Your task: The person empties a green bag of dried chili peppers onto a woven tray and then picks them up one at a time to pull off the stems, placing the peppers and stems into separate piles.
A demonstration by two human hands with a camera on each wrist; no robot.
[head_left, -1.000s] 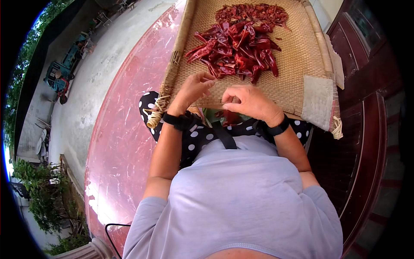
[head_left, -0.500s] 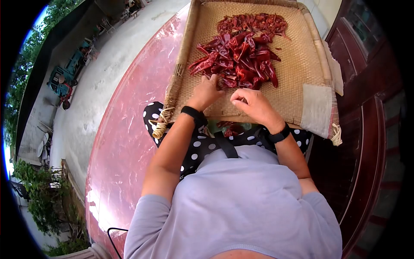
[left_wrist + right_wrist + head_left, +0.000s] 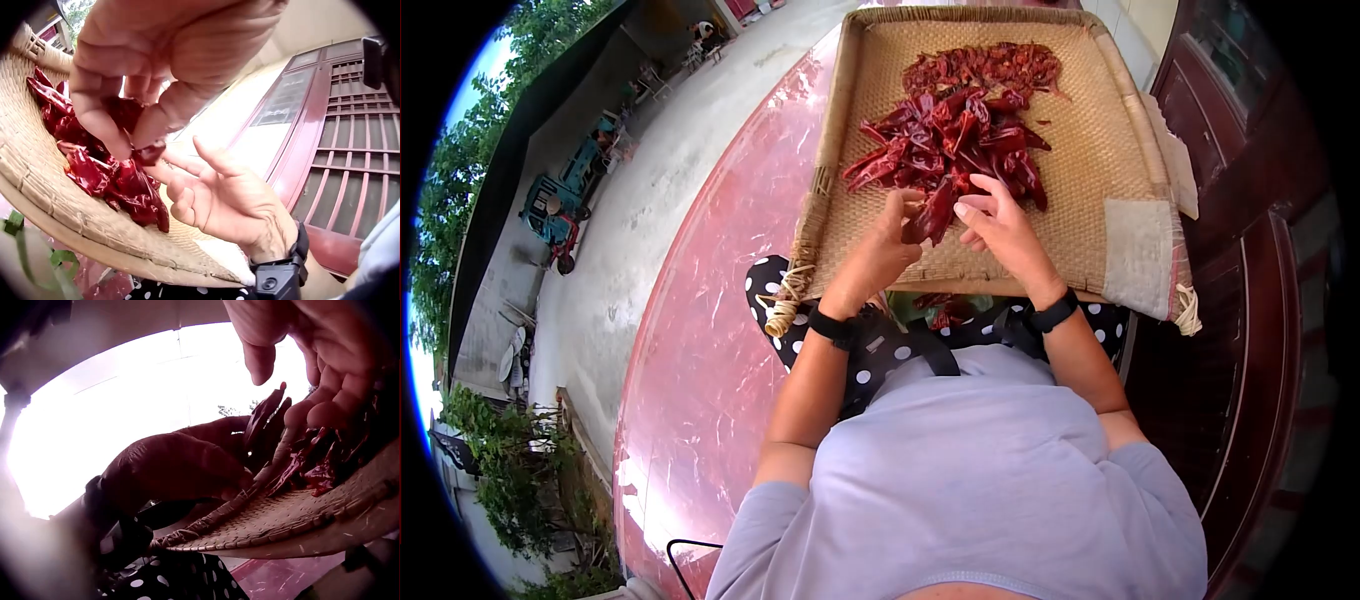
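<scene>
My left hand [image 3: 882, 250] pinches a dried red chili [image 3: 936, 212] between thumb and fingers, over the near part of a woven tray [image 3: 1090, 160]. In the left wrist view the thumb and forefinger close on the chili [image 3: 150, 154]. The right hand [image 3: 1008, 238] is raised just right of it, its thumb apart from loosely bent fingers. Nothing shows in its grasp in the right wrist view. Just beyond both hands lies a heap of whole dried chilies [image 3: 948, 130]. Behind the heap, small cut chili pieces [image 3: 985, 68] are spread on the tray.
A pale cloth patch [image 3: 1140, 245] covers the tray's near right corner. Below its near edge, more red chilies [image 3: 945, 308] show at the lap. A glossy pink surface [image 3: 700, 290] extends to the left; a dark red wooden door [image 3: 1240, 340] stands at right.
The left hand has reached to the heap, then drawn back toward me with a chili. The right hand has moved forward toward the left hand, and its fingers have spread.
</scene>
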